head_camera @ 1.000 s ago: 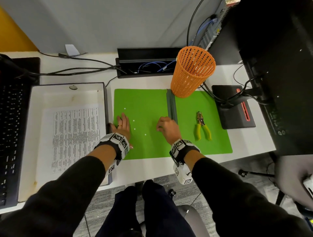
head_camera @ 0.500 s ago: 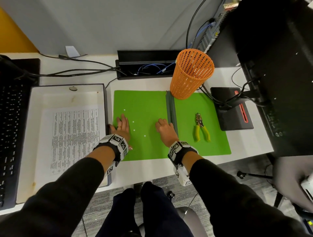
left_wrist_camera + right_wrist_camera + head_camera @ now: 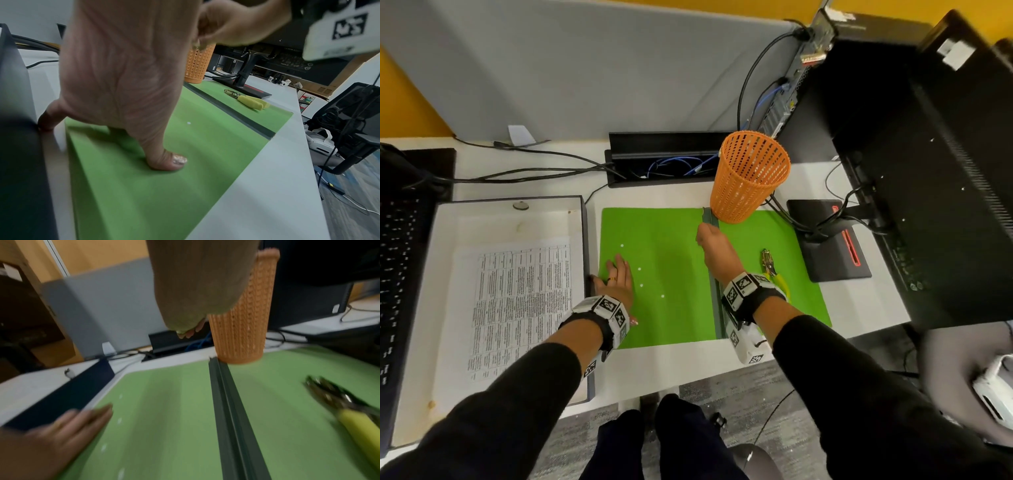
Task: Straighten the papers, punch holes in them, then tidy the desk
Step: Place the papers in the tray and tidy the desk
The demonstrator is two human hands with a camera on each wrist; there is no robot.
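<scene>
Two hands on green folder (image 3: 664,274): left hand (image 3: 619,277) flat, pinning it at 9 o'clock; right hand (image 3: 717,248), fingers curled, grip unclear, near spine. Papers (image 3: 520,308) boxed at 9; hole punch (image 3: 772,270) at 3.

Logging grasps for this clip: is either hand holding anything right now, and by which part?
Nothing is held. The left hand rests flat on the green folder; the right hand hovers empty over its spine.

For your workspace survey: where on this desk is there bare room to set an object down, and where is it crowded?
Free: the white desk strip right of the green folder, in front of the monitor base; also the folder's left half between the left hand and right hand. Crowded: around the orange basket and cables.
</scene>
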